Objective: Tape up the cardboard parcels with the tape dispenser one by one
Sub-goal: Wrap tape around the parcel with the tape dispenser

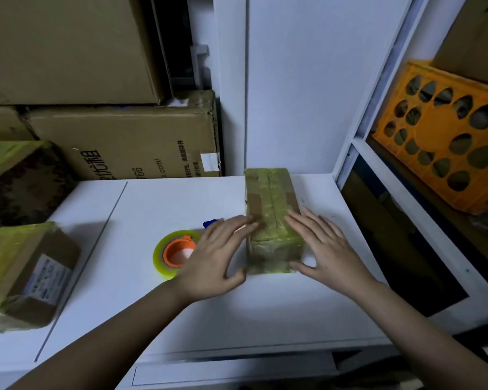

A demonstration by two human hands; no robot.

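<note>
Now parcel (271,220) mid-counter (181,319), long axis running away from person; left hand (214,257) and right hand (324,249) flank it, fingers straight, spread, touching its sides; tape dispenser (175,253) nearer left hand

A white table (158,311) is standing against a white wall (307,80), its top catching soft light in an otherwise dim room. Large cardboard cartons (119,139) are sitting stacked at the back left. On the right, white shelving (406,175) is holding an orange perforated crate (445,136).
</note>
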